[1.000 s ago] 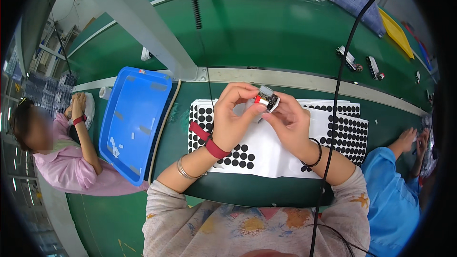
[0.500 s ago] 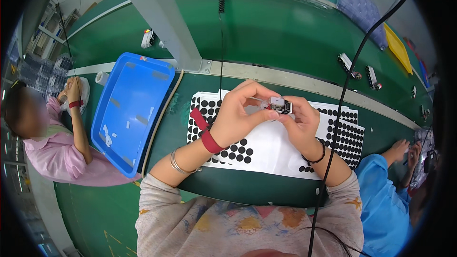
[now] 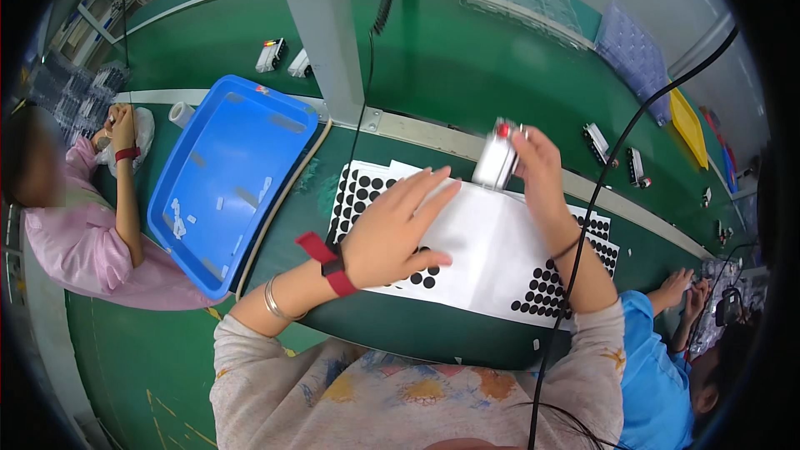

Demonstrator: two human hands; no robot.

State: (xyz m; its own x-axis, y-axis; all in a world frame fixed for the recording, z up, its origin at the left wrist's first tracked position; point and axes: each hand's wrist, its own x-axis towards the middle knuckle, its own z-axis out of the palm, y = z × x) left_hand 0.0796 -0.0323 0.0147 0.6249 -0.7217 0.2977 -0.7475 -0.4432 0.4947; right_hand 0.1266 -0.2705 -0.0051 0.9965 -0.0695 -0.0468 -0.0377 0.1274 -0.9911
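In my right hand (image 3: 543, 171), raised above the far edge of the papers, is a small white box-shaped device (image 3: 492, 160) with a red part on top. It looks slightly blurred, and my fingers hide its right side. My left hand (image 3: 392, 233) hovers empty over the sheets, its fingers spread. Beneath both hands lie white paper sheets (image 3: 479, 250), with rows of round black stickers (image 3: 546, 292) showing on both sides. A red wrist strap (image 3: 329, 265) circles my left wrist.
To the left, a blue tray (image 3: 218, 168) holds small white pieces. A metal post (image 3: 321, 33) rises behind it. Similar devices (image 3: 271, 55) stand on the green surface beyond. A black cable (image 3: 615, 154) hangs across the right side. Co-workers in pink (image 3: 92, 250) and blue (image 3: 654, 375) sit either side.
Both hands held the device together before. My left hand has let go and moved left and nearer; my right hand has carried the device up and away from me.
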